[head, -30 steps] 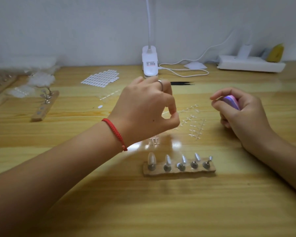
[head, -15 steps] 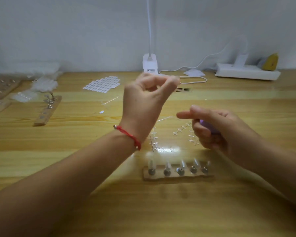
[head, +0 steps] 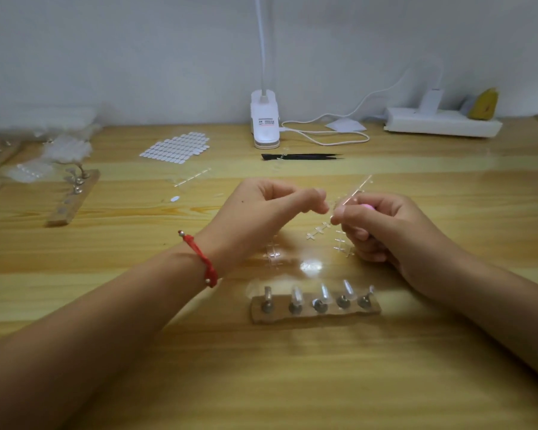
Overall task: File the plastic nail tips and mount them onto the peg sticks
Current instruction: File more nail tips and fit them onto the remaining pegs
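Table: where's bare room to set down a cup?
Bare wood in front of the peg block, between the forearms; also right, between power strip and right hand. Crowded: nail strips behind the block, bags at far left.

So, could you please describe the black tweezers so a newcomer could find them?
Start at the white lamp base at the back of the wooden table. Just in front lie the slim black tweezers, tips pointing right; nothing nearby is black.
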